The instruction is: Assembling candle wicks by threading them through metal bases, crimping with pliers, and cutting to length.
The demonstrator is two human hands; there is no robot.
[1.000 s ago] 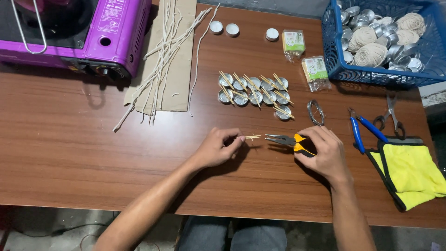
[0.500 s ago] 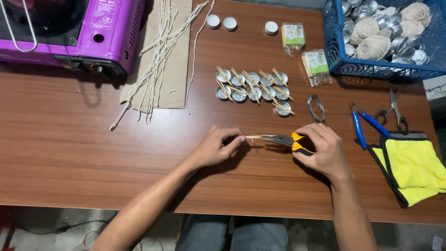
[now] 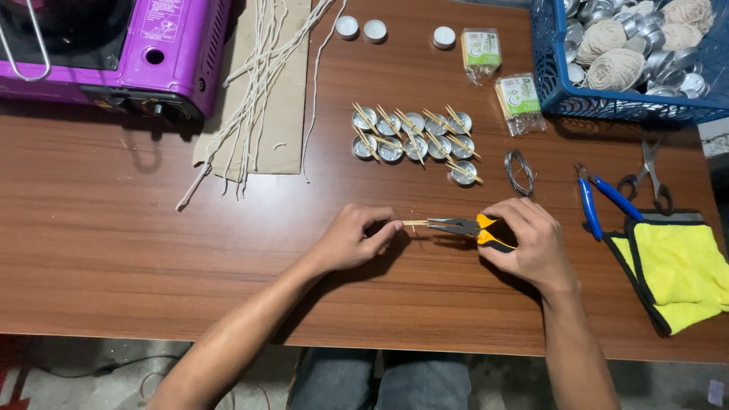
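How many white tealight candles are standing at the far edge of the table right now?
3: two white tealight candles side by side by the cardboard sheet, one further right near the green packets. More may lie outside the frame.

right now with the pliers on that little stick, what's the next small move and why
Probably squeeze the pliers while the left hand steadies the thin stick. The plier tips meet the stick's end, the right hand grips the handles, and both hands rest on the table.
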